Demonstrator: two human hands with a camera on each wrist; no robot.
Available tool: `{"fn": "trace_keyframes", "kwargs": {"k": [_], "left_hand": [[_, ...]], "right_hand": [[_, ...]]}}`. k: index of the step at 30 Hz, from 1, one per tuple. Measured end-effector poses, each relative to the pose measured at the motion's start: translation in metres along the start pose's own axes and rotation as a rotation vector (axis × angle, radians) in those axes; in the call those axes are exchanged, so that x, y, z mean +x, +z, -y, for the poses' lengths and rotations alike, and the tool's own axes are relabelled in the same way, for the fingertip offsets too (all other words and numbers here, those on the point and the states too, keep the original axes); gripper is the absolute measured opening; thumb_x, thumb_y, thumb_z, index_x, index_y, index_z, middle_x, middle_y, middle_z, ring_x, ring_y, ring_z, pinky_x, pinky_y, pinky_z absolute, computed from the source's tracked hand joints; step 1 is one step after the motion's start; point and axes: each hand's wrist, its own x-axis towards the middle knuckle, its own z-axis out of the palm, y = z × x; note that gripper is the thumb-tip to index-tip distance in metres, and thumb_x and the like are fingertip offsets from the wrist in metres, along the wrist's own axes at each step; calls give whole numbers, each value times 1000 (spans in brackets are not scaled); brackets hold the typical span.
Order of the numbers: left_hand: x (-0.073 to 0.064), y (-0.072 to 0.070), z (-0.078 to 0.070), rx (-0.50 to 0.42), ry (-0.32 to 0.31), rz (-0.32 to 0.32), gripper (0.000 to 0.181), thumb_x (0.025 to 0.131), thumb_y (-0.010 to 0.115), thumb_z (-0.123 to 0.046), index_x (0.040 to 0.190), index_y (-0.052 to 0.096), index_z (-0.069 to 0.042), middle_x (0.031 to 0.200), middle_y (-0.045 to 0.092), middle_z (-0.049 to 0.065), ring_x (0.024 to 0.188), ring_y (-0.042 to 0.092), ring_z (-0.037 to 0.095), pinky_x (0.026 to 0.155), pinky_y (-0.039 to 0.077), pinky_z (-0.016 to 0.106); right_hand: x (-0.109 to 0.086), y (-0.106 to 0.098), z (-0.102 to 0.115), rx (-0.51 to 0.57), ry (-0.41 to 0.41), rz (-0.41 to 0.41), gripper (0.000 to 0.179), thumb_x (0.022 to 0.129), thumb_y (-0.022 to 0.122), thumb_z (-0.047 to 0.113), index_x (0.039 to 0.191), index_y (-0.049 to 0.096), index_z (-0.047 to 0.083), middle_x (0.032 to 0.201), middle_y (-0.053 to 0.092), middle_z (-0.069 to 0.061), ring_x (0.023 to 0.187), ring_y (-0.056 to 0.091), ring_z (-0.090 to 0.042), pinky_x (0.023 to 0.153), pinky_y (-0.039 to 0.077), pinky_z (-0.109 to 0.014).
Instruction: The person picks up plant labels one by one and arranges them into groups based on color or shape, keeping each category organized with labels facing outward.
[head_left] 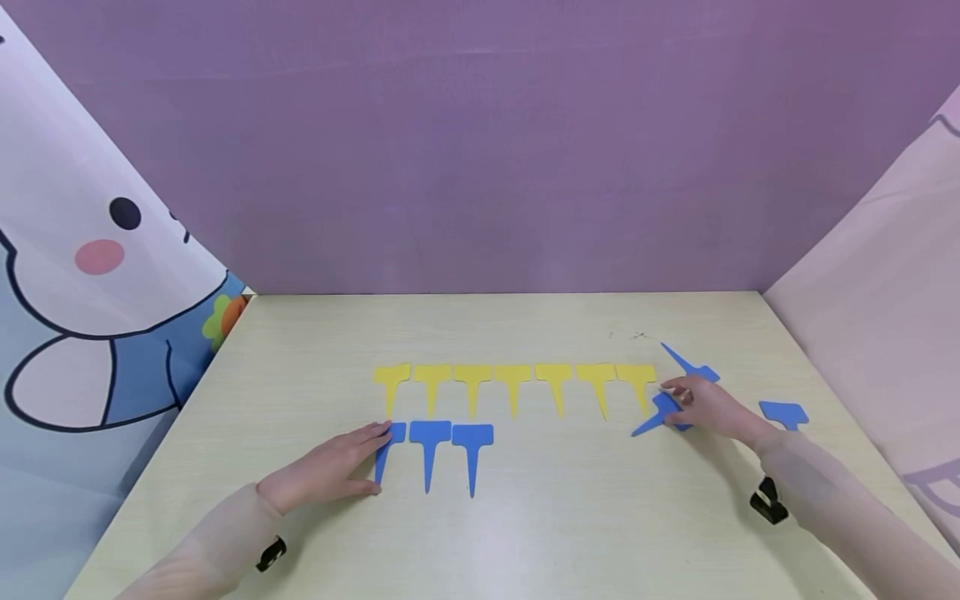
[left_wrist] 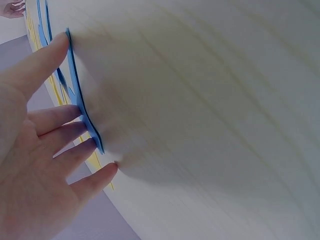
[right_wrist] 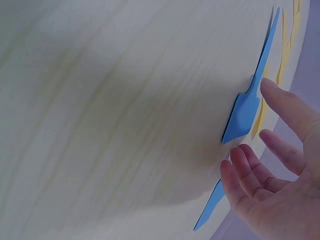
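In the head view, the left hand (head_left: 330, 467) rests at the leftmost blue T-shaped plant label (head_left: 384, 446), thumb by its pointed tip and fingers at its wide head. Two more blue labels, one (head_left: 430, 433) in the middle and one (head_left: 472, 435) on the right, continue that row. The right hand (head_left: 701, 406) is over another blue label (head_left: 663, 407), which lies slanted with its tip to the lower left. In the right wrist view the thumb (right_wrist: 280, 100) is right beside this label, and the fingers are spread and loosely bent. Part of its head is hidden in the head view.
Several yellow T-shaped labels (head_left: 472, 375) form a row behind the blue ones. A blue label (head_left: 693, 367) lies beyond the right hand; another (head_left: 784, 412) is partly covered by the right sleeve. The pale table (head_left: 562, 517) meets a purple wall (head_left: 510, 167) at the back.
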Motion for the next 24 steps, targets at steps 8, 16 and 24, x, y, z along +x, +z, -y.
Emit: {"fn": "trace_keyframes", "kwargs": {"k": [8, 16, 24], "left_hand": [[0, 1, 1, 8, 2, -9, 71, 80, 63, -35, 131, 36, 6, 138, 31, 21, 125, 31, 36, 99, 30, 48], [0, 3, 3, 3, 9, -11, 72, 79, 63, -35, 131, 36, 7, 138, 31, 22, 124, 31, 37, 99, 30, 48], [1, 4, 4, 9, 19, -23, 72, 79, 63, -35, 130, 36, 8, 138, 31, 22, 124, 31, 37, 98, 31, 48]], "right_hand": [[1, 0, -5, -14, -26, 7, 54, 68, 75, 12, 110, 53, -13, 91, 59, -20, 73, 52, -20, 58, 44, -26], [4, -1, -14, -9, -63, 37, 52, 68, 74, 11, 110, 54, -11, 82, 57, -10, 68, 45, -16, 57, 40, -24], [4, -5, -17, 45, -106, 65, 47, 69, 73, 9, 109, 55, -9, 74, 48, -5, 65, 40, -15, 56, 34, -22]]}}
